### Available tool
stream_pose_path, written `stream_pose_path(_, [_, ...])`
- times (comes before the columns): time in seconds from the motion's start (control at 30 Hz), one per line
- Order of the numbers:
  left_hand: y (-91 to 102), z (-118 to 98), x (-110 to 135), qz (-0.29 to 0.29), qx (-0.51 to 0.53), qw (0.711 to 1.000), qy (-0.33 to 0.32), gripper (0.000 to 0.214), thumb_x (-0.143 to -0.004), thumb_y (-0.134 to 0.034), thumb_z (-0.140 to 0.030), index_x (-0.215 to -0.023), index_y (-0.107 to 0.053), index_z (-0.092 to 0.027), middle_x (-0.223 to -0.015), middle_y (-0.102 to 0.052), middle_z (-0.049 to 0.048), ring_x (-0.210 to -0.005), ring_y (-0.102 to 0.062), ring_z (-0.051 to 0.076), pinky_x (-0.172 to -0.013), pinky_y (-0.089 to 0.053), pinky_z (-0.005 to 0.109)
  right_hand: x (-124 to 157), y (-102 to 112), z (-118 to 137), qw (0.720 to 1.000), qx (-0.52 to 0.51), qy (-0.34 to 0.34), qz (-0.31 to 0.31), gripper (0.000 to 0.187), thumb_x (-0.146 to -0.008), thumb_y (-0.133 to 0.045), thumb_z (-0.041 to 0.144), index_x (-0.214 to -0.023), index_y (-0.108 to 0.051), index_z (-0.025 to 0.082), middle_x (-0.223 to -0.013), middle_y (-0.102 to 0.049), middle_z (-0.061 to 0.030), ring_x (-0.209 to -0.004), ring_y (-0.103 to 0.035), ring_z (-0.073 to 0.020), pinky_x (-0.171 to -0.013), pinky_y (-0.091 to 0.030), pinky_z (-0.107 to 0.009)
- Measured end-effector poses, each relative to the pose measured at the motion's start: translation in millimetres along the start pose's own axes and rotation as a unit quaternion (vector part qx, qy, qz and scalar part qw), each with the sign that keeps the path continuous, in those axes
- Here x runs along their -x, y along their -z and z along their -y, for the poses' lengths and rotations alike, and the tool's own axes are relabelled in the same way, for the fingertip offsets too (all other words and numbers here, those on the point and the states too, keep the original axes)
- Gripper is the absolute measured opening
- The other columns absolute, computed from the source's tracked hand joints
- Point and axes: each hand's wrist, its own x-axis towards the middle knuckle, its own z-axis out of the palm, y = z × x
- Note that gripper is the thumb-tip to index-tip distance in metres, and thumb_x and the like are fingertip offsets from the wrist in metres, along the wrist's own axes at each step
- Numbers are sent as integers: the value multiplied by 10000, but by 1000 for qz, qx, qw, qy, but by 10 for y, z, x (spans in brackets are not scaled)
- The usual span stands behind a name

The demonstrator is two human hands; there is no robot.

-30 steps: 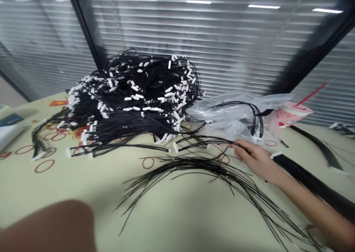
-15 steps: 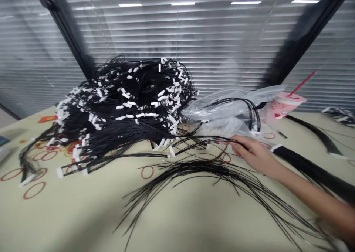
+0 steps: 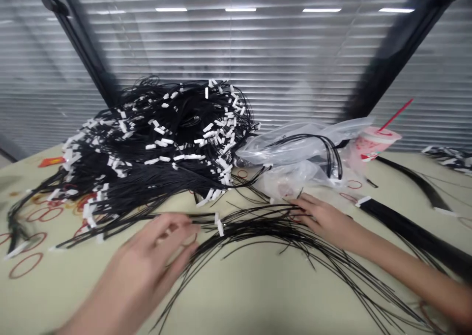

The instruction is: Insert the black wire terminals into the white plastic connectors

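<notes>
My left hand (image 3: 155, 256) has come in from the lower left, slightly blurred, with thumb and fingers apart. Its fingertips are above the black cables, close to a pair of white connectors (image 3: 219, 224). I see nothing held in it. On the right, my right hand (image 3: 324, 222) is closed on the ends of a few black wires, which run left to those connectors; its fingertips are partly hidden. Beneath and in front, a loose bundle of black wires (image 3: 265, 231) arcs across the table.
A large heap of black cables with white connectors (image 3: 184, 124) rises at the back left. Clear plastic bags (image 3: 295, 146) and a pink cup with a red straw (image 3: 376, 141) stand behind my right hand. Red rubber bands (image 3: 25, 265) and a flat black cable (image 3: 405, 232) lie about.
My left hand has entered from the lower left. My right hand has moved slightly down and left with the wires, bringing their white connectors nearer the loose bundle.
</notes>
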Motion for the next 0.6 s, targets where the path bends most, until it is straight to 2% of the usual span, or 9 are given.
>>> stream_pose_path(0.13, [-312,391,-226,141,-86,986,-29,188,-867,-403,-284,-950,-546,-194,-999,-492,37,-898,-496,142,-731,-439,264,26,24,-54,998,-35,28,-46,363,-876,-240,315,-1144,-471,235,-1074,-507,-25,-998,-490,-116,-861,-425,-276])
stream_pose_path(0.17, [-383,496,-272,173,-96,980,-29,203,-879,-372,-271,-894,-555,-184,-942,-501,39,-848,-503,138,-676,-436,248,39,32,-71,997,-46,32,-57,356,-878,-242,327,-1128,-478,234,-1062,-515,-21,-990,-493,-112,-851,-426,-265])
stream_pose_path(0.2, [-442,587,-309,180,-106,978,-27,210,-880,-354,-226,-860,-556,-169,-900,-507,42,-786,-506,136,-615,-422,240,54,36,-87,996,-52,31,-65,354,-879,-242,338,-1113,-486,232,-1051,-520,-21,-975,-499,-111,-840,-428,-260])
stream_pose_path(0.3, [-546,711,-364,168,-110,980,-17,206,-863,-339,-138,-915,-538,-157,-923,-501,55,-753,-492,145,-593,-411,252,99,10,-116,997,-35,-3,-61,379,-870,-260,381,-1123,-493,222,-1040,-512,-44,-946,-511,-134,-822,-433,-285])
stream_pose_path(0.37, [-569,641,-369,144,-92,985,1,207,-870,-326,-155,-956,-514,-146,-960,-485,66,-765,-485,140,-646,-429,268,115,-31,-109,999,-9,-23,-45,424,-858,-276,417,-1165,-476,202,-1029,-493,-71,-920,-516,-149,-817,-436,-309])
stream_pose_path(0.43, [-579,475,-366,131,-53,990,12,208,-878,-313,-173,-949,-507,-147,-964,-478,56,-786,-488,115,-724,-440,256,112,-70,-89,999,8,-24,-20,483,-854,-273,446,-1221,-434,175,-1012,-470,-92,-910,-508,-150,-832,-433,-320])
stream_pose_path(0.5, [-595,276,-367,151,2,988,3,220,-891,-312,-230,-959,-516,-183,-948,-489,26,-761,-497,82,-703,-450,209,91,-86,-73,1000,12,-17,12,524,-856,-260,463,-1265,-383,159,-1007,-451,-99,-919,-491,-143,-859,-425,-320])
stream_pose_path(0.57, [-628,116,-381,163,80,983,12,279,-880,-357,-310,-1080,-498,-176,-1019,-485,55,-929,-482,145,-863,-419,320,64,-69,-59,999,24,-17,31,538,-856,-258,464,-1290,-354,161,-1001,-442,-99,-945,-468,-148,-883,-413,-329])
stream_pose_path(0.6, [-651,66,-393,165,104,981,15,309,-873,-371,-320,-1112,-490,-165,-1035,-481,70,-967,-467,174,-890,-398,369,55,-50,-41,999,39,-16,33,535,-852,-279,454,-1295,-353,164,-991,-445,-100,-954,-458,-159,-883,-411,-341])
